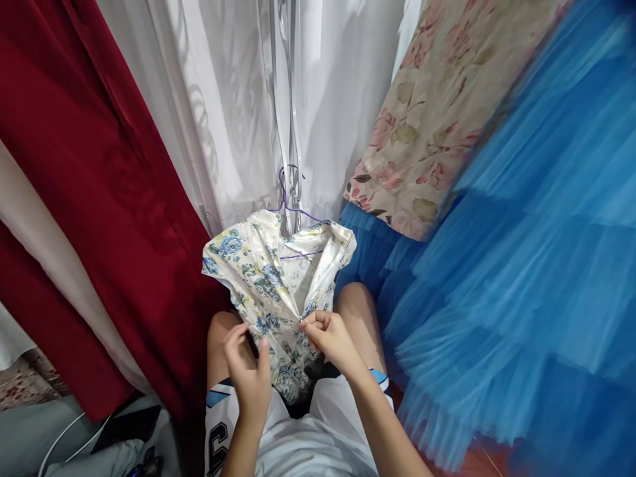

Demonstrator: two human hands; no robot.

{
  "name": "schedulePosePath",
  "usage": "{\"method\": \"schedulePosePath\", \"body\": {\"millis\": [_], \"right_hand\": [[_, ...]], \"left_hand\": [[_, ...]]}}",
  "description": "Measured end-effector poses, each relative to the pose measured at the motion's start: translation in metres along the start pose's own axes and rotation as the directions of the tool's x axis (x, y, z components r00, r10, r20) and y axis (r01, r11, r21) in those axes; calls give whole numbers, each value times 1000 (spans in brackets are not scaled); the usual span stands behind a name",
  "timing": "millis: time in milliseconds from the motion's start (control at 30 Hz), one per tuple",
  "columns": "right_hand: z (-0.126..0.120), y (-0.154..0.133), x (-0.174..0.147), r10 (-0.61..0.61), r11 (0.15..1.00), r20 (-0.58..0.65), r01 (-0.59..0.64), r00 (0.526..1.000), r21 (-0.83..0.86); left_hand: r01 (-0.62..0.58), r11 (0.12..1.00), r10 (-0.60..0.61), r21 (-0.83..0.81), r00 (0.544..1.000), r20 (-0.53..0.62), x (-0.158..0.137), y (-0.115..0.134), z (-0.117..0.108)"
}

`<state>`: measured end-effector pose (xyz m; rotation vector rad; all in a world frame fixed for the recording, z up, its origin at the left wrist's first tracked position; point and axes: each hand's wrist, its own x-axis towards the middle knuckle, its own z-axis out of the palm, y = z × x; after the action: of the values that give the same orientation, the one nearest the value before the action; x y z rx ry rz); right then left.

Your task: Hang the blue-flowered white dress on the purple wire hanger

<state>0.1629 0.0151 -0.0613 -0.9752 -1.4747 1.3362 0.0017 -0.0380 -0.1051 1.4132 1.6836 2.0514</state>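
Hanging at the far left is a deep red cloth (114, 179), and below it a grey fabric surface (24, 430) carries a white cable (59, 440) and a dark flat object (128, 427). Next come white curtains (228, 99), which fill the back of this narrow place. The left hand (250, 371) is before the garment's left edge, with its thumb and fingers wide apart; whether it touches the cloth, I cannot tell. In the middle, the blue-flowered garment (263, 278) is on a purple hanger (285, 199), its lower part between the person's bare knees, above white shorts (303, 444). The right hand (328, 338) pinches it narrowly at the bottom of the neck opening. Further right, a beige cloth with pink flowers (422, 126) hangs down, then a layered blue tulle (527, 265), with reddish floor (489, 457) under it.
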Motion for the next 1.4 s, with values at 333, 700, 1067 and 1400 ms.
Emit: {"method": "schedulePosePath", "body": {"millis": [333, 700, 1067, 1400], "right_hand": [[7, -16, 26, -54, 994, -136, 66, 989, 87], [14, -118, 136, -404, 914, -291, 393, 867, -96], [13, -86, 93, -355, 923, -267, 381, 896, 51], [23, -77, 127, -440, 898, -387, 407, 810, -169]], "left_hand": [[-116, 993, 99, 1, 854, 510, 5, -4, 53], [-182, 978, 76, 106, 776, 626, -6, -36, 71], [-517, 851, 511, -94, 773, 376, 158, 78, 55], [-581, 811, 578, -66, 780, 239, 196, 110, 68]]}}
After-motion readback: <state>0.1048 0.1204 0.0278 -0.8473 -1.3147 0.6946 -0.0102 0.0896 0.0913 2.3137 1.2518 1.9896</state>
